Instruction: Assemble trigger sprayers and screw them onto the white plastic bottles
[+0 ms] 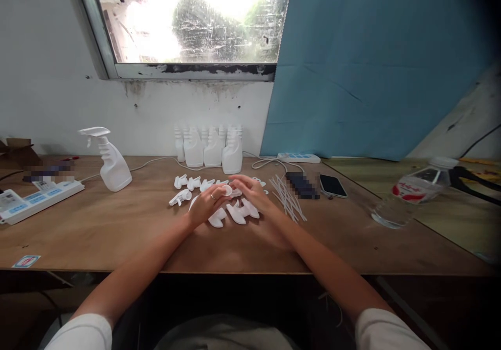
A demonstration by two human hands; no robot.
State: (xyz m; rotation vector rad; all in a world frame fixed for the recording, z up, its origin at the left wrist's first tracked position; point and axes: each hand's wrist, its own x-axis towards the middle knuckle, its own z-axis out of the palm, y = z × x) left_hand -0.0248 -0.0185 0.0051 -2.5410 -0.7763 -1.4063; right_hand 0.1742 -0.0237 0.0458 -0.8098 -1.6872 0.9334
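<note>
While I hold the white plastic piece near the middle of the brown table, I think first how it will handle. My left hand has its fingers closed on it; my right hand curves just beside, and I cannot tell whether it also grips something. I judge this piece light and stiff, smooth enough to slip a little, but not easily broken; its round rim seems the best place to hold. Close around lie white spray heads, so a low movement could push them. Farther back, white bottles stand near the wall and could tip. To my right are thin white tubes, then a phone. Toward me, the table continues to its front edge, and on this side I have more room.
</note>
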